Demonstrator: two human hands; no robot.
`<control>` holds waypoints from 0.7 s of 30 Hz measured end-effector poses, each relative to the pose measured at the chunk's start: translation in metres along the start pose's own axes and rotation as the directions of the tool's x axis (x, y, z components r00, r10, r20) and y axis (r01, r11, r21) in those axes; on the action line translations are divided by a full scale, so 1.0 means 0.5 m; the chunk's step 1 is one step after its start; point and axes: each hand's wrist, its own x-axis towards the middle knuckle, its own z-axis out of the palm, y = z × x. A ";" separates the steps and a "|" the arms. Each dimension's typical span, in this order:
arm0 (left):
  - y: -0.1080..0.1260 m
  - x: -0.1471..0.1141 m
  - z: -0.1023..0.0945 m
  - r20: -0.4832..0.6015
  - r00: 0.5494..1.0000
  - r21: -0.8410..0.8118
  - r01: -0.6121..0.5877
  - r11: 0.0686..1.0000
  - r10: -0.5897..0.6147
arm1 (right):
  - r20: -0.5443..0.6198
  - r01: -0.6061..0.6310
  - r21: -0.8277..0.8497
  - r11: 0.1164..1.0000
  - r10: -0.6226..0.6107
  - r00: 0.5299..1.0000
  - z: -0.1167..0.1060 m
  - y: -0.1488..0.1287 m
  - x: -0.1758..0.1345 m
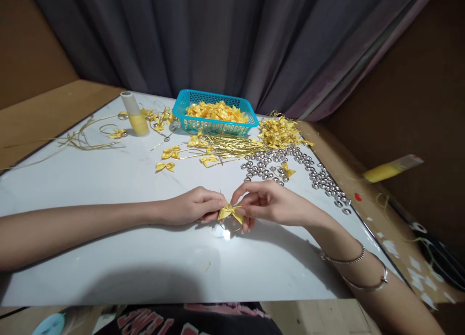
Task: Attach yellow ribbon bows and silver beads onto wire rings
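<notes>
Near the front middle of the white table, my left hand [198,205] pinches the left side of a yellow ribbon bow [229,211] with a thin gold wire loop hanging below it. From the other side my right hand [267,203], fingers curled, grips the bow's right side between thumb and fingers. A short wire end sticks up above the bow. Behind the hands lie loose yellow bows [165,167], a bundle of gold wires [232,146] and many small silver rings [259,165]. The fingertips partly hide the bow.
A blue basket [216,128] of yellow bows stands at the back, with a heap of bows on wires [279,131] to its right. A yellow-filled bottle [135,114] stands left. Another tube [394,169], scissors [443,257] and paper scraps [417,277] lie beyond the right edge.
</notes>
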 end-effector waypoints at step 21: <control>-0.002 0.001 0.002 -0.078 0.993 0.168 -0.072 0.983 0.086 | -0.054 0.053 -0.004 0.999 -0.053 0.997 -0.006 0.013 0.007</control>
